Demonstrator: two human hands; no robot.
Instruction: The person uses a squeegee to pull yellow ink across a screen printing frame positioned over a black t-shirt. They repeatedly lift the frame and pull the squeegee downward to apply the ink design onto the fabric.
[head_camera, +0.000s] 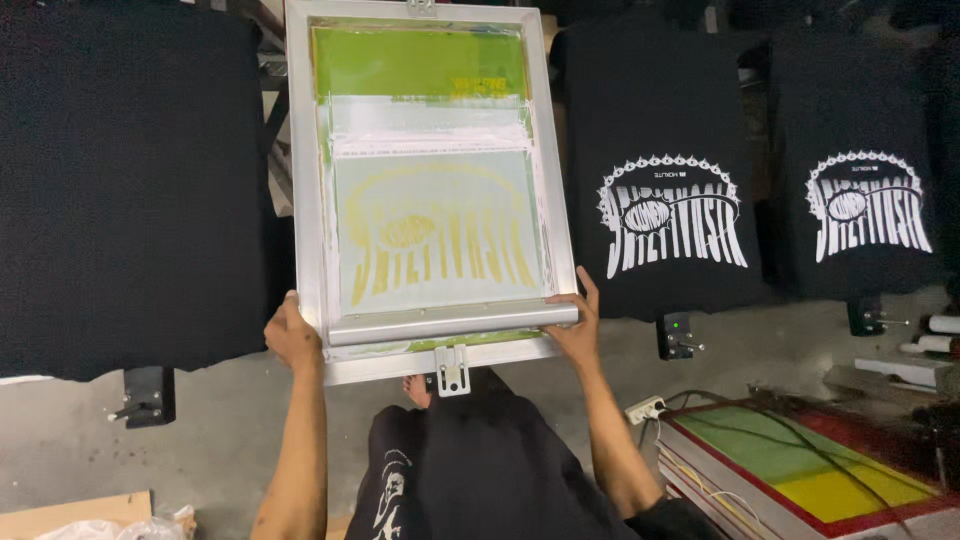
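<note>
Head view: left hand (292, 338) and right hand (577, 330) grip the squeegee (452, 322), fingers clamped on its two ends, at the near edge of the aluminium screen frame (300, 180) over the middle platen. Risk: uneven pressure between hands, leaving a patchy or smeared white print. Printed black shirts (660, 160) sit on platens to the right.

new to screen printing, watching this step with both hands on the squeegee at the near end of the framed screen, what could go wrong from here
1. The left hand and right hand grip the long metal squeegee only at its ends, so uneven pressure might leave a patchy print.
2. White ink smears the aluminium-framed green mesh screen; it could get onto fingers, then the blank black shirt.
3. The printed black shirts lie close beside; an elbow might smudge them if the ink is wet.
</note>
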